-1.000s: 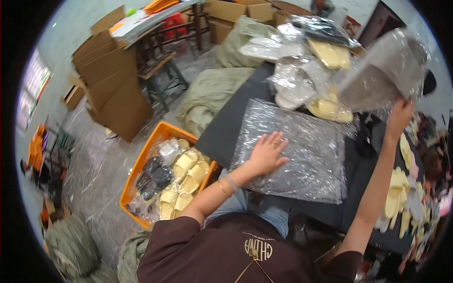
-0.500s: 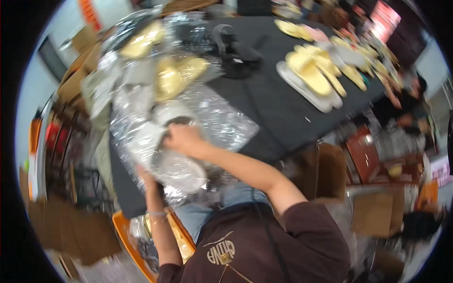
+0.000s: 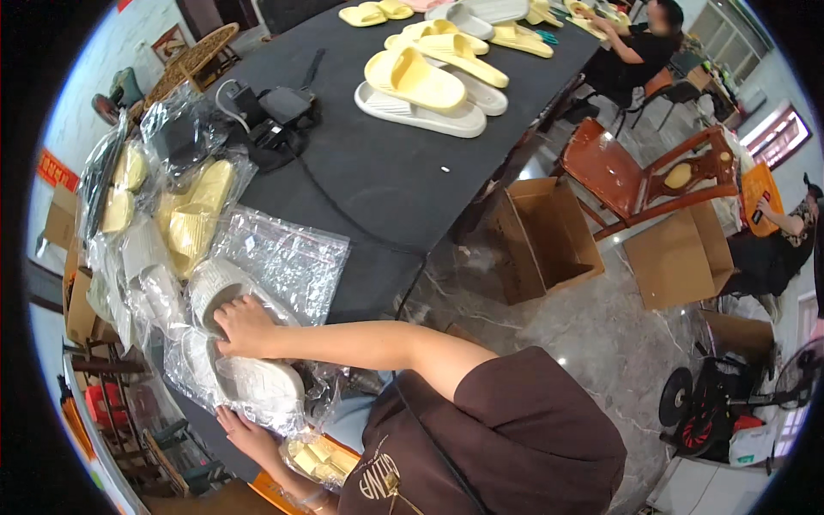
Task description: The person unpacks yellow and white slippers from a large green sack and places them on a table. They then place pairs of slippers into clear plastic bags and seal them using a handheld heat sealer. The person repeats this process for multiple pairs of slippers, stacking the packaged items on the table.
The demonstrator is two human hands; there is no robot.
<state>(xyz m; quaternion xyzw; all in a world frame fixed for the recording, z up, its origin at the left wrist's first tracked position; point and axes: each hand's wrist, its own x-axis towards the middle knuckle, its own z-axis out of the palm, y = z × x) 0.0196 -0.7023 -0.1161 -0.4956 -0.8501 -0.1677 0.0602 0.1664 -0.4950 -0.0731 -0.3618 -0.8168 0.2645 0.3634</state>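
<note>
A pair of light grey slippers [image 3: 270, 388] lies in a clear plastic bag [image 3: 292, 257] on the near left of the black table. My right hand [image 3: 247, 328] reaches across, its curled fingers gripping the slippers around the strap area; the fingertips are partly hidden. At the lower edge of the bag, my left hand [image 3: 249, 436] rests with fingers stretched out and touching the plastic. Just beyond, yellow slippers [image 3: 202, 215] sit in another clear bag, beside bagged grey slippers [image 3: 154, 279].
Unbagged yellow slippers [image 3: 416, 79] stand on grey ones toward the far side of the black table [image 3: 343, 172]. A dark device with a cable [image 3: 279, 129] lies nearer. Right of the table are a cardboard box [image 3: 549, 240], a wooden chair [image 3: 609, 163] and two people. An orange crate [image 3: 275, 493] stands below.
The whole view has swung, so the table and slippers appear farther left. My right hand stays at the grey slippers; my left hand's fingers now show more plainly along the bag's edge.
</note>
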